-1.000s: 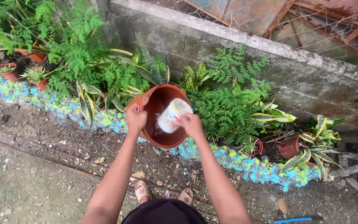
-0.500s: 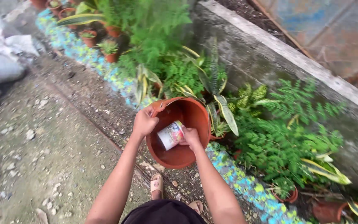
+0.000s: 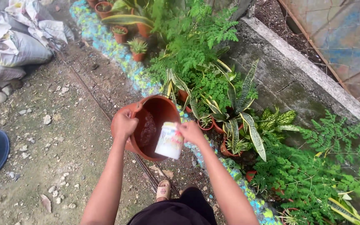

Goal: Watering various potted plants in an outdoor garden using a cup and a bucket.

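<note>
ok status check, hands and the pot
Left hand grips the brown pot by its rim. Right hand holds a white tub over it. Potted plants close alongside.

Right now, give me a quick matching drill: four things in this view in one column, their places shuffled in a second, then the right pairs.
Things:
1. left hand
2. white plastic cup
3. filled sacks
4. snake plant

Places:
A. piled at the upper left on the gravel
B. potted by the concrete wall, right of the bucket
C. gripping the rim of the brown bucket
D. held by the right hand at the bucket's mouth

Pairs: 1-C, 2-D, 3-A, 4-B
</note>
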